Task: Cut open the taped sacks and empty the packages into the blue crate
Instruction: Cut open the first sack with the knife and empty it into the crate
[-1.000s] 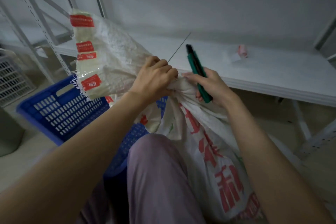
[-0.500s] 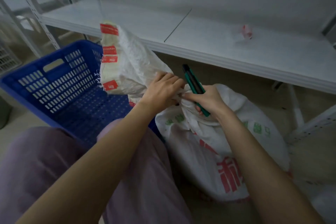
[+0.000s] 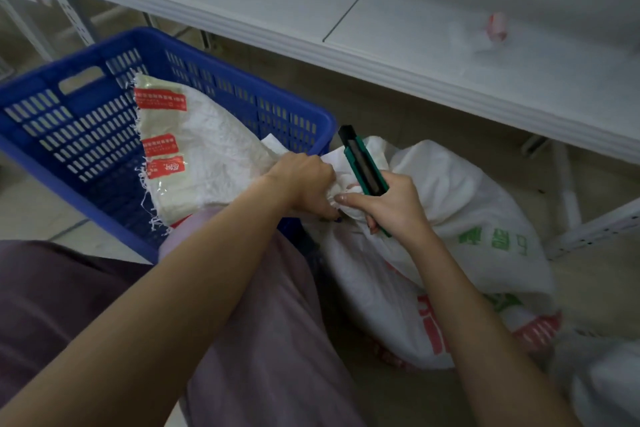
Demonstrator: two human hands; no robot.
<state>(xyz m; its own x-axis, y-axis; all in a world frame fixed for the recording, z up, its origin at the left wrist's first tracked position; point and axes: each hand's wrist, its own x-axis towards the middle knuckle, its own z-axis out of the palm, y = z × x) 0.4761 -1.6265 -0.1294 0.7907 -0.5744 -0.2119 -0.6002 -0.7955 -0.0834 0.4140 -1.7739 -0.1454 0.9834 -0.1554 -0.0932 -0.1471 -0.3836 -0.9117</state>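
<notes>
While the left hand point(image 3: 304, 184) clenches the bunched neck of the white woven sack point(image 3: 450, 218), the right hand point(image 3: 389, 210) is curled round a green utility knife point(image 3: 363, 163), its thumb pressed to the same gathered fabric. The knife's black tip points up and away toward the shelf; whether the blade is out cannot be told. The sack's bulging body lies on the floor just right of the blue crate point(image 3: 41, 87), and its taped end with red labels point(image 3: 160, 104) drapes over the crate's rim into it. Beyond runs a white shelf point(image 3: 415, 55) carrying a small crumpled scrap point(image 3: 495, 29).
</notes>
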